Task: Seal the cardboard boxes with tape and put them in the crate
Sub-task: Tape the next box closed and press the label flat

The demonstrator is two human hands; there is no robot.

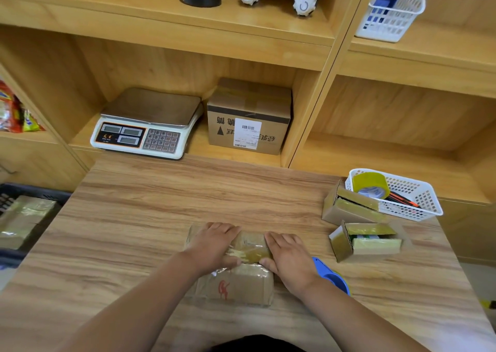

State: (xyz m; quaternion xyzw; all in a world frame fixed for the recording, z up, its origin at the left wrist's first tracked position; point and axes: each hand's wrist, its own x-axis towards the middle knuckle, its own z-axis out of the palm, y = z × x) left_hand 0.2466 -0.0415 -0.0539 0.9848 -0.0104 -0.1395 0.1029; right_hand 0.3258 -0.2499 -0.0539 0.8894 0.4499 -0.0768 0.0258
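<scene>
A small cardboard box [241,284] with a red mark on its front lies on the wooden table [161,204] near me, with tape across its top. My left hand [214,244] and my right hand [290,257] both press flat on the box's top, fingers spread over the tape. A blue tape dispenser [332,274] lies just right of my right wrist. Two more small boxes [351,206] [367,244] with open flaps sit at the right. A dark crate [32,190] at the left edge holds a taped box [24,220].
A white basket [418,198] with a yellow tape roll [371,185] stands at the table's right back corner. On the shelf behind are a weighing scale [145,126] and a larger labelled carton [249,118]. Another white basket [391,11] sits higher up.
</scene>
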